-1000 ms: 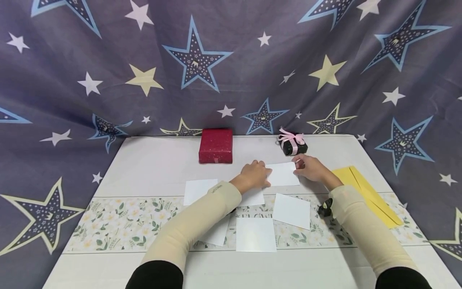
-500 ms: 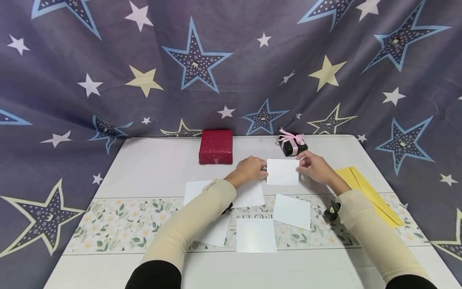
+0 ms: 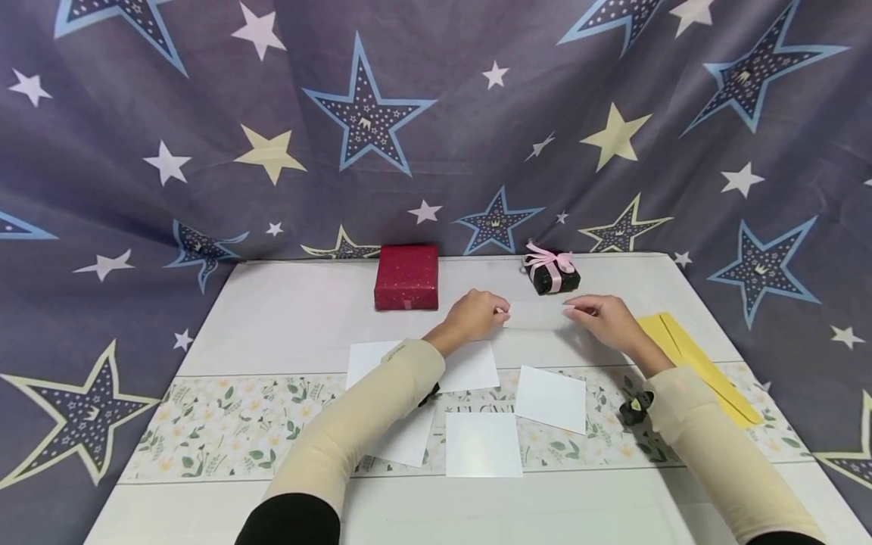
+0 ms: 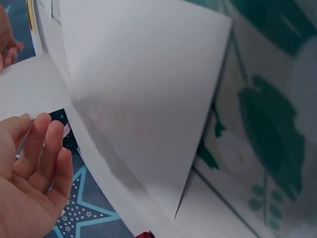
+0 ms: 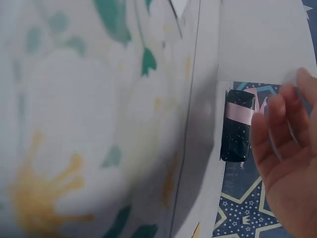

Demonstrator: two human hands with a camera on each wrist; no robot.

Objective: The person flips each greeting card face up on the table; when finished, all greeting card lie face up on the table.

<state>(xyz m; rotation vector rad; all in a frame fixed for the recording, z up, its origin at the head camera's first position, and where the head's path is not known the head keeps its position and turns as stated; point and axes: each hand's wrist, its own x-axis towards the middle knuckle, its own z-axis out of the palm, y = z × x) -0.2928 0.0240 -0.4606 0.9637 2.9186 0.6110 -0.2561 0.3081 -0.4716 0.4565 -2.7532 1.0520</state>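
We pinch a white card [image 3: 536,315] between both hands, the left hand [image 3: 477,314] at its left edge and the right hand [image 3: 599,316] at its right edge, fingers curled lightly on the paper. The card sits low over the far middle of the white table [image 3: 286,318], tilted so flat that we see it as a thin strip. Just beyond it stands a small black box [image 3: 553,276] tied with a pink ribbon [image 3: 548,260]; the right wrist view shows that box [image 5: 237,125] close to our fingertips [image 5: 277,124]. To the far left of the hands lies a red gift box [image 3: 406,276].

Nearer to us, more white cards are spread on the flowered runner [image 3: 204,424]: one [image 3: 550,398] to the right, one [image 3: 483,443] in the middle, others partly under our left sleeve [image 3: 361,424]. Faint pale lettering shows on the runner between the cards, too cut off to read. A yellow envelope [image 3: 695,356] lies at the right edge, beside our right forearm [image 3: 722,446]. A star-printed cloth [image 3: 436,129] hangs behind.
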